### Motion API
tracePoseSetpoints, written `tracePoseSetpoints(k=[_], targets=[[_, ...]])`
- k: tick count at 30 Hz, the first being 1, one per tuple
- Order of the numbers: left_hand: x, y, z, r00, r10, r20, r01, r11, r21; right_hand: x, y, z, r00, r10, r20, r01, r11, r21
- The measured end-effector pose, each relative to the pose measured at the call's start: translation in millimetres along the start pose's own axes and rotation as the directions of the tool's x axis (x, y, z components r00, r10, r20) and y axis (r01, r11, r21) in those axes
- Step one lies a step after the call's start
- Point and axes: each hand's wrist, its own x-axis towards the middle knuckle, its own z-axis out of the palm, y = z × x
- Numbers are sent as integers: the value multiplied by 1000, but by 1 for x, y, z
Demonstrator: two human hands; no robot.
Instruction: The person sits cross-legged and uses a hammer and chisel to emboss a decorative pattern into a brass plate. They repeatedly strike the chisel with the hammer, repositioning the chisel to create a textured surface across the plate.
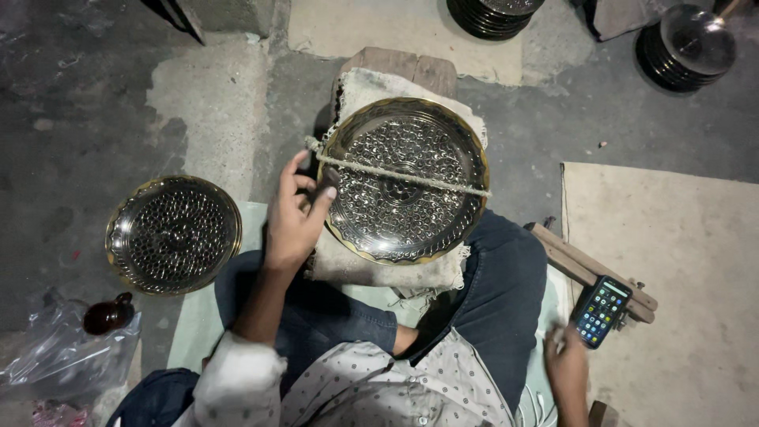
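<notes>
A round brass plate (pixel 403 229) with an embossed dot pattern lies on a frayed cloth (pixel 379 273) over a wooden block (pixel 403 63), between my knees. A rope (pixel 411 175) runs taut across its face. My left hand (pixel 294 221) is at the plate's left rim, with thumb and fingers closed on what looks like a small dark tool (pixel 330 177). My right hand (pixel 568 365) is low at the right, with its fingertips touching the lower end of a lit smartphone (pixel 601 311).
A second embossed plate (pixel 174 233) lies on the concrete floor at the left. Dark stacks of plates (pixel 684 47) stand at the top. Wooden strips (pixel 589 269) and a cardboard sheet (pixel 680 261) lie at the right, a brown bottle (pixel 107 314) and plastic bag (pixel 55 364) at lower left.
</notes>
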Motion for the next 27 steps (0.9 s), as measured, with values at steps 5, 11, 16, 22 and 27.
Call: tracePoseSetpoints(k=[5, 11, 16, 22, 27], targets=[[12, -2, 6, 997, 72, 26, -77, 948, 310, 64, -142, -4, 960, -277, -25, 253, 831, 495], [22, -10, 8, 984, 179, 21, -175, 920, 350, 105, -230, 40, 855, -494, 158, 179, 567, 804], [48, -20, 9, 937, 349, -30, -320, 886, 336, 147, -230, 51, 915, -394, 91, 180, 599, 781], [44, -16, 7, 899, 422, -113, -330, 825, 458, 127, -229, 42, 856, -491, 165, 222, 636, 739], [27, -6, -8, 987, 156, 50, -163, 926, 339, 96, -176, 14, 844, -460, 276, 200, 748, 633]])
